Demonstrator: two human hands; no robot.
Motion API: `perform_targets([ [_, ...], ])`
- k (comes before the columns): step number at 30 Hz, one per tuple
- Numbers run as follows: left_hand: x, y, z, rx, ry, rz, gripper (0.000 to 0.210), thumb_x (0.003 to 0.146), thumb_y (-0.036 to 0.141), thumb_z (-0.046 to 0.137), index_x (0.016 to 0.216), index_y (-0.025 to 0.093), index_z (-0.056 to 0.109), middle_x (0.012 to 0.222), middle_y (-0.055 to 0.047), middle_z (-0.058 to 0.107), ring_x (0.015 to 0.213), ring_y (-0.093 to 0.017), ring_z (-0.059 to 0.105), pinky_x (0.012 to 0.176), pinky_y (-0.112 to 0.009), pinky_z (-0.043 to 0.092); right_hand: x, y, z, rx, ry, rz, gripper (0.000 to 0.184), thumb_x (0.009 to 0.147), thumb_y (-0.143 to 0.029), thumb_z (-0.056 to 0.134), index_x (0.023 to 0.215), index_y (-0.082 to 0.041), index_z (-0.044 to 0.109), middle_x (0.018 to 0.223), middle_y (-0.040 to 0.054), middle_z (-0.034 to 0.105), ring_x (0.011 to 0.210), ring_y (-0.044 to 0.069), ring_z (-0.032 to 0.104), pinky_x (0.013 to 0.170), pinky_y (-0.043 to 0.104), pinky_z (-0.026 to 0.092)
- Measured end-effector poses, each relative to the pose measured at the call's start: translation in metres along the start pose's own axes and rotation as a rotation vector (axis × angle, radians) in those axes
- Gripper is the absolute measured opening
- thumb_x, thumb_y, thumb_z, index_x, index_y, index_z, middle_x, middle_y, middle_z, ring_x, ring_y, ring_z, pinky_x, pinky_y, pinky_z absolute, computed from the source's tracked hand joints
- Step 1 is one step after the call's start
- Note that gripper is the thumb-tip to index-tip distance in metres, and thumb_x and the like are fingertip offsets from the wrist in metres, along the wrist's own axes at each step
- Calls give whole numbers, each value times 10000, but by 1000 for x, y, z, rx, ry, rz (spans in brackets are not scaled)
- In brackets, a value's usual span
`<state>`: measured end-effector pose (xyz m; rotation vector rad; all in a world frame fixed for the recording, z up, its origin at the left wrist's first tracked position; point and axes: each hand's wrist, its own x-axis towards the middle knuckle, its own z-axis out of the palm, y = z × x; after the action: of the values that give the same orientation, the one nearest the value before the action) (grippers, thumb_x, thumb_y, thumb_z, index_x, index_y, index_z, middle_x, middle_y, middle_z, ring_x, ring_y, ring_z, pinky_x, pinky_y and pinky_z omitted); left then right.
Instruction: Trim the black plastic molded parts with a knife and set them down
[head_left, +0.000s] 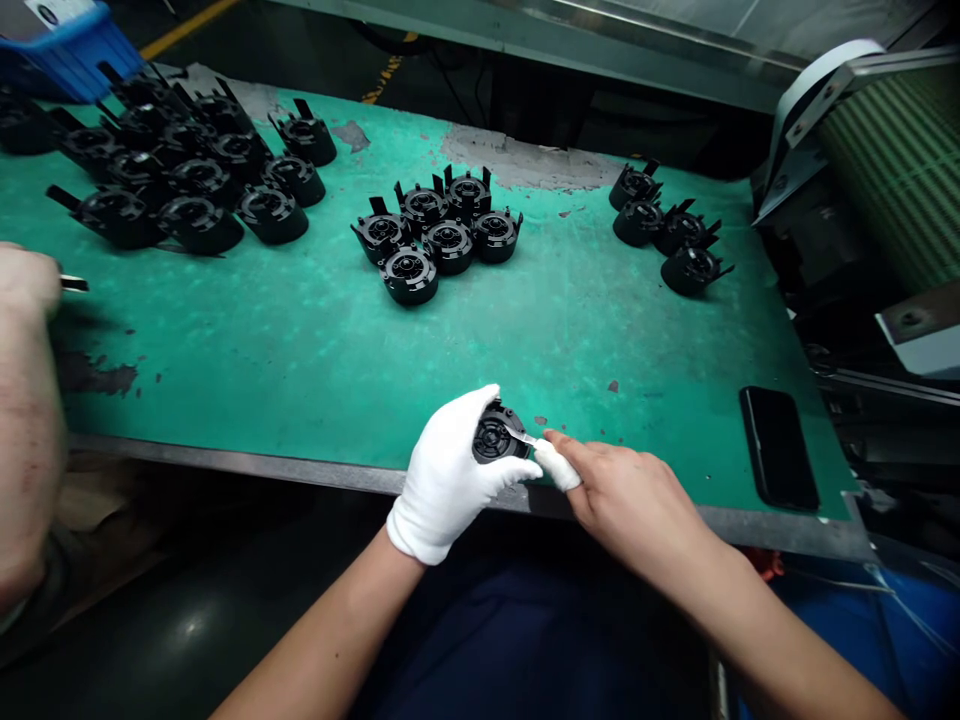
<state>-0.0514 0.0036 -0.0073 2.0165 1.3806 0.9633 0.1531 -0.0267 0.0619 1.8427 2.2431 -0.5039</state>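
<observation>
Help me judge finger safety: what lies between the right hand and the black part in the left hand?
A thin, pale tool held by the right hand spans the gap; in the head view its tip overlaps the black part.

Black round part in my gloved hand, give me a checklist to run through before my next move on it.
1. Left hand gripping the black round part: ok, fingers and thumb around it.
2. Right hand holding the thin metal tool: ok, its tip is at the part's face.
3. Right hand fully gloved: not ok, mostly bare, with white covering one digit.
4. Phone out of the way: ok, off to the right.
5. Part's face free of flaws: cannot tell, detail too small.
</observation>
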Motion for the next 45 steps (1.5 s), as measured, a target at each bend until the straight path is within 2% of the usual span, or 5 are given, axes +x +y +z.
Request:
perform_targets([
  [5, 4, 1, -5, 5, -23, -9, 924, 679, 646, 814, 1410, 178, 498, 1363, -142, 633, 1273, -306, 611, 1122, -463, 482, -5, 9, 10, 186, 94, -39, 450, 999, -245, 428, 1422, -227, 581, 1293, 86, 717, 1086, 294, 720, 900, 455, 590],
  [12, 50, -11, -48, -49, -497, 151, 921, 630, 635, 847, 1414, 274, 526, 1419, -80, 611, 1331, -300, 570, 1162, -452, 446, 7, 41, 2, 410, 103, -226, 414, 948, -193, 480, 1323, -247, 646, 1340, 21, 695, 1182, 221, 674, 981, 368, 550],
  [23, -4, 15, -9, -78, -48, -163, 993, 709, 552, 844, 1506, 236, 344, 1510, -161, 481, 1402, -350, 489, 1167, -541, 434, 29, 41, 7, 264, 28, -328, 370, 1023, -327, 461, 1329, -284, 664, 1227, 55, 750, 1012, 222, 734, 876, 339, 567],
  [35, -4, 13, -5, -44, -13, -170, 861, 759, 471, 822, 1460, 186, 411, 1448, -155, 549, 1344, -313, 553, 1155, -493, 460, 32, 35, -1, 17, -4, -226, 439, 972, -274, 468, 1380, -335, 619, 1019, 25, 778, 828, 231, 736, 610, 301, 498],
  [45, 1, 11, -9, -28, -58, -89, 862, 740, 440, 817, 1456, 192, 407, 1411, -155, 575, 1306, -321, 581, 1124, -498, 486, 26, 39, -4, 231, 30, -339, 387, 1003, -297, 458, 1346, -285, 637, 1228, 41, 747, 986, 212, 731, 859, 325, 550],
])
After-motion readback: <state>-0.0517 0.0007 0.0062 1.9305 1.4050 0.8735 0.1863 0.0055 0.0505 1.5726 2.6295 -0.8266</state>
